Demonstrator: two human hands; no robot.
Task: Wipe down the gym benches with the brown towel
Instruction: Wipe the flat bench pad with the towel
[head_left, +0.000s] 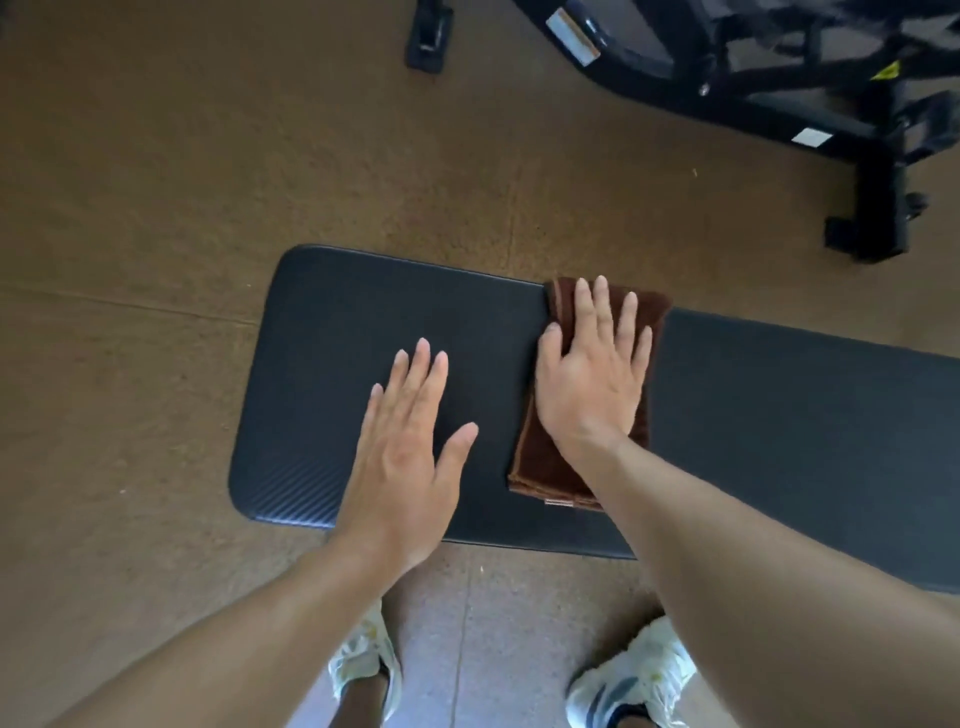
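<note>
Head view, looking down. A black padded bench (779, 415) is seen from above, its upholstered top running from a rounded end at the left to the right edge of the view; a fine woven texture is visible at its near left corner. A brown towel (561, 467) is laid across the width of the bench, folded into a long narrow strip of several layers. Its pile is dark chocolate brown with slightly lighter stitched hems along the long edges, and a small pale label is seen at its near end. The far end of the towel reaches just over the far edge of the bench; the near end lies short of the near edge.

The right hand (592, 374) is pressed flat on the towel, palm down, fingers straight and slightly spread, with the thumb lying at the towel's left hem; nothing is gripped. The left hand (405, 467) is held open, fingers extended and close together, palm down over the bare upholstery just left of the towel; whether it touches the surface cannot be told.

Black steel gym-equipment frames (779, 67) with white stickers stand on the brown floor (156, 208) beyond the bench. Two pale sneakers (634, 680) are seen below the near edge.
</note>
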